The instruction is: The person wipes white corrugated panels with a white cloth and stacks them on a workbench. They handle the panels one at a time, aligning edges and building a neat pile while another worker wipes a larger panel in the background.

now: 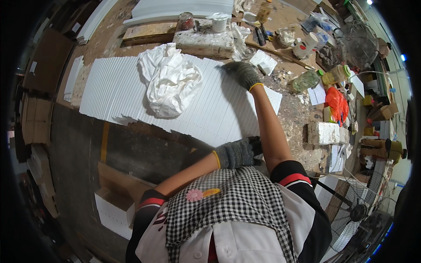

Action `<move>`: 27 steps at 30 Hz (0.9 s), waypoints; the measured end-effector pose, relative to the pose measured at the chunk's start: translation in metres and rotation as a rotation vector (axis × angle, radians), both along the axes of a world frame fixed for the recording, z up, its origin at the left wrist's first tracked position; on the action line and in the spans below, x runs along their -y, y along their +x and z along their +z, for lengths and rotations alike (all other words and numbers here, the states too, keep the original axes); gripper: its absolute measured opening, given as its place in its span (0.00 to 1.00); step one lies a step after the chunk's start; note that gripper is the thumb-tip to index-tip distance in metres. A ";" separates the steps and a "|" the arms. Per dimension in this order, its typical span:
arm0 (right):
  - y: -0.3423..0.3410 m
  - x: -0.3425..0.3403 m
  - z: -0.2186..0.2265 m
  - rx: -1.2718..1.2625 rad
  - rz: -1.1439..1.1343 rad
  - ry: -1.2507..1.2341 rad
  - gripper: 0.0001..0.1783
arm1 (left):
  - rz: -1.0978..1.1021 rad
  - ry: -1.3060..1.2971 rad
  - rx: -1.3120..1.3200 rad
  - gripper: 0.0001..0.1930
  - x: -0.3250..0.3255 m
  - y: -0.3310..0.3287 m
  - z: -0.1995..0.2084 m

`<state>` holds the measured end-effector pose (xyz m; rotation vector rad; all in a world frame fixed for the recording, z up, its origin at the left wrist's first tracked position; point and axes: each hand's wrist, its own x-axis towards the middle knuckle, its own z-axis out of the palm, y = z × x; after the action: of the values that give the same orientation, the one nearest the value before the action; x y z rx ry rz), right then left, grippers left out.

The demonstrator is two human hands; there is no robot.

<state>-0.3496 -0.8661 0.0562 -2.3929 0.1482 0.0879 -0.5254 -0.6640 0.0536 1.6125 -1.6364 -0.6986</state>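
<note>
A row of long white strips lies side by side across the worktable. My right hand, in a grey knit glove with a yellow cuff, reaches over them to their far ends. Its fingers point left, stretched out low against the strips; the fingertips are in shadow. My left hand, gloved alike with dark fingertips, is at the near ends of the strips, close to my apron. Its fingers extend to the right, somewhat apart, with nothing visible in them. A crumpled white cloth rests on the strips to the left of my right hand.
A paint-spattered block behind the strips bears a white tub and a stained jar. Jars, a red plastic bag and a white block stand at the right. A fan is at lower right, a cardboard box at lower left.
</note>
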 end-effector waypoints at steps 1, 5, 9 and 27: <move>-0.006 -0.001 0.004 -0.036 0.069 0.048 0.14 | 0.014 -0.018 -0.032 0.31 0.002 0.000 0.000; -0.063 0.004 0.014 0.230 0.119 -0.063 0.11 | -0.248 -0.130 0.372 0.19 0.009 0.006 -0.003; -0.172 0.072 0.002 0.478 -0.297 0.036 0.07 | -0.113 -0.347 0.451 0.19 0.016 0.000 -0.006; -0.372 0.222 0.005 0.218 -1.236 -0.721 0.23 | 1.234 0.118 0.612 0.20 -0.143 0.192 0.025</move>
<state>-0.7219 -1.0883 0.0611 -2.4874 1.7195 -0.9208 -0.3332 -0.5212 0.0788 2.6007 -0.6097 0.3846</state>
